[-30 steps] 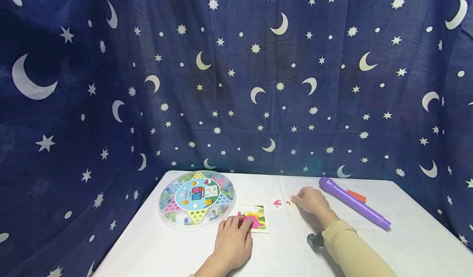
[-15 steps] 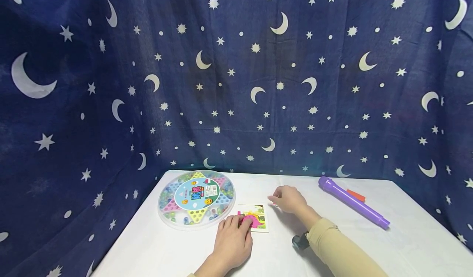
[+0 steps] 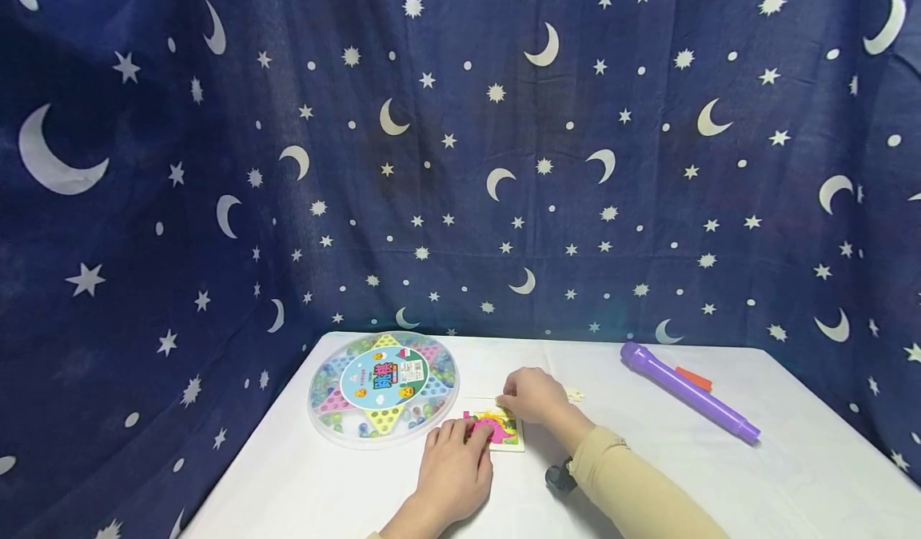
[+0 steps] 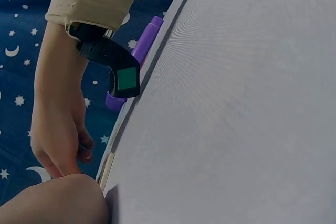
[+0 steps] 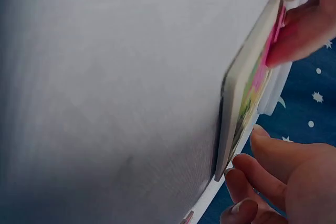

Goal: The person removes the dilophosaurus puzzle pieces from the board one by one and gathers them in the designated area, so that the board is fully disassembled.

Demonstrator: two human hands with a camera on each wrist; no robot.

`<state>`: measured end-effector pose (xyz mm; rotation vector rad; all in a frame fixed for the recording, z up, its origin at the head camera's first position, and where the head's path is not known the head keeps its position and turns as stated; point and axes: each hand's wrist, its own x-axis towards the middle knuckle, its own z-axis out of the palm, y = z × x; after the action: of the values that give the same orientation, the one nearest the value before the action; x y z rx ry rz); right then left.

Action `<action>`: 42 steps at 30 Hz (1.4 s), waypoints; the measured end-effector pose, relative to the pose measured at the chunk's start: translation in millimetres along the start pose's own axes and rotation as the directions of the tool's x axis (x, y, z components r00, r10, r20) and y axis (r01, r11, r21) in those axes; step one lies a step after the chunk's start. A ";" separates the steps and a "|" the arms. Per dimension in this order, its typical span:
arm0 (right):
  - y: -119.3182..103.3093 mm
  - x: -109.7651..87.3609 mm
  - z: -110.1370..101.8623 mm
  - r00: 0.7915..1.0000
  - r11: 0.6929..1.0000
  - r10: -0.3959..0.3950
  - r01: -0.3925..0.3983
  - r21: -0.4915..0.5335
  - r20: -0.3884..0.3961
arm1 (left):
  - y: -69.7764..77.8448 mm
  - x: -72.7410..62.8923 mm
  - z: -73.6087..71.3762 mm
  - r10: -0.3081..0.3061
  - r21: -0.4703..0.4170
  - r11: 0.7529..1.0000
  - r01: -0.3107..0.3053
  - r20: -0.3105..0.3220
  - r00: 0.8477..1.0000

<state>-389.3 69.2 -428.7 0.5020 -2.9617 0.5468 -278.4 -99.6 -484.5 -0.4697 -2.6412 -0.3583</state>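
Observation:
A small jigsaw board [image 3: 509, 441] with a pink dinosaur picture lies near the table's middle. My left hand [image 3: 455, 475] holds its left side, the thumb pressing on the pink dinosaur and the fingers at the edge. At the board's far right corner is my right hand [image 3: 536, 399], fingers bent, thumb and index tips close together. In the right wrist view, the thumb and index finger of the right hand [image 5: 294, 177] meet the end of the board [image 5: 236, 108]; whether a piece sits between them is hidden. Beyond that hand lies a yellowish puzzle piece [image 3: 576, 395].
A round Chinese checkers set [image 3: 384, 387] filled with marbles stands at the left. To the right lie a purple stick-like tube [image 3: 687, 393] and an orange block [image 3: 694, 379]. A dark starry cloth [image 3: 460, 163] hangs behind the white table [image 3: 288, 475].
My right hand has moved left from the loose puzzle pieces to the board's far right corner. The left hand has stayed in place on the board.

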 end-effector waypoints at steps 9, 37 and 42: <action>-8.9 -3.1 1.7 0.999 0.998 0.049 -0.050 -0.028 -0.015 | 0.2 -0.6 -0.1 0.005 0.005 1.000 -0.005 -0.020 1.000; -19.1 7.1 -4.4 0.992 0.960 -0.121 0.129 -0.248 0.046 | -3.9 0.8 -1.1 0.085 0.119 0.990 -0.080 -0.030 0.996; -16.2 9.7 -3.1 0.991 0.967 -0.128 0.131 -0.220 0.029 | -3.3 2.4 -8.8 0.092 0.144 0.985 -0.093 0.011 0.996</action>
<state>-392.9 53.1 -419.0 0.6713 -2.9254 0.1974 -278.4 -104.8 -476.3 -0.5431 -2.6153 -0.1355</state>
